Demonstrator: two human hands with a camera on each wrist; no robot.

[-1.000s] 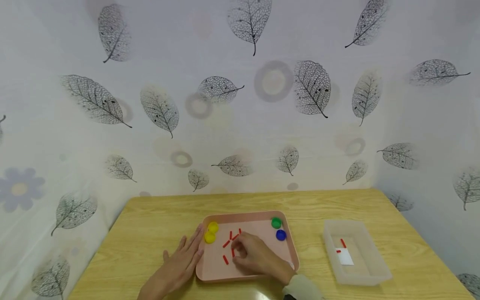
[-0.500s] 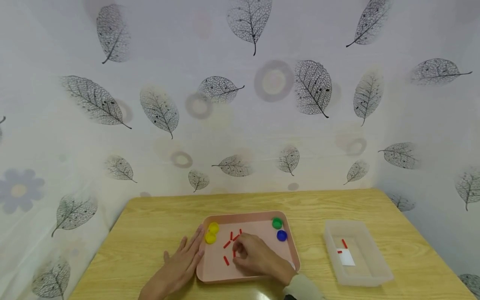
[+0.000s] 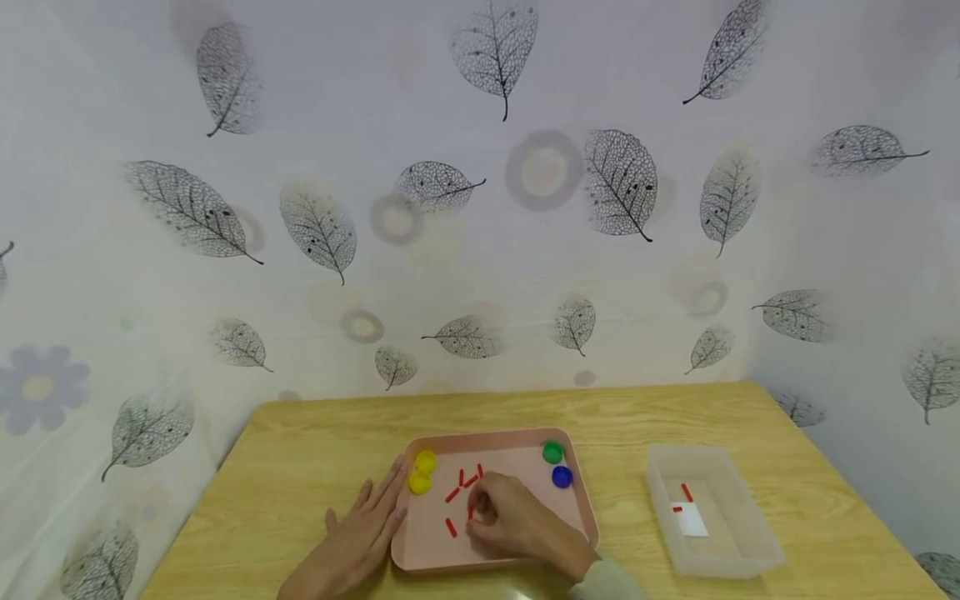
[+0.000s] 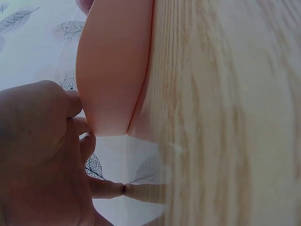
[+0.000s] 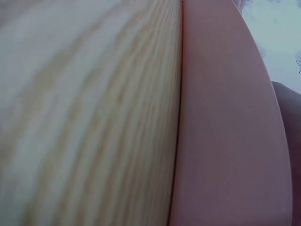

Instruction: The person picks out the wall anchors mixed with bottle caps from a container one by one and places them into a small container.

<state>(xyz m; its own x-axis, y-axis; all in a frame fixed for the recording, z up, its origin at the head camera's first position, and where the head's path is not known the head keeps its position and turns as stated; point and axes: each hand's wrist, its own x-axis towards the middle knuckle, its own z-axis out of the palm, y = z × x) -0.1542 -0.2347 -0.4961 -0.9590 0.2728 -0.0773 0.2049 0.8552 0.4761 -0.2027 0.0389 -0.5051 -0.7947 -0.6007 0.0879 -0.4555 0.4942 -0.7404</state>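
Note:
A pink tray (image 3: pixel 517 442) holds several short red sticks (image 3: pixel 451 527). In the head view my right hand (image 3: pixel 517 521) is over the tray's middle with thumb and index finger curled together. One upright-lying red stick (image 3: pixel 471 512) shows at those fingertips and looks pinched, though partly hidden. My left hand (image 3: pixel 360 533) lies with fingers straight, its fingertips touching the tray's left rim. The left wrist view shows that hand (image 4: pixel 47 150) against the tray's outer wall (image 4: pixel 115 70). Only the tray's side (image 5: pixel 230 117) and a dark edge of the hand appear in the right wrist view.
Two yellow caps (image 3: pixel 420 482) sit in the tray's left corner; a green cap (image 3: pixel 552 452) and a blue cap (image 3: pixel 562 477) are at its right. A translucent bin (image 3: pixel 738 546) to the right holds a white card (image 3: pixel 692 521) and red pieces. A patterned curtain hangs behind the wooden table (image 3: pixel 322 433).
The red stick at my right fingertips has shifted slightly right, away from the lower-left stick. My left hand stays at the tray's rim. The head view has tilted slightly.

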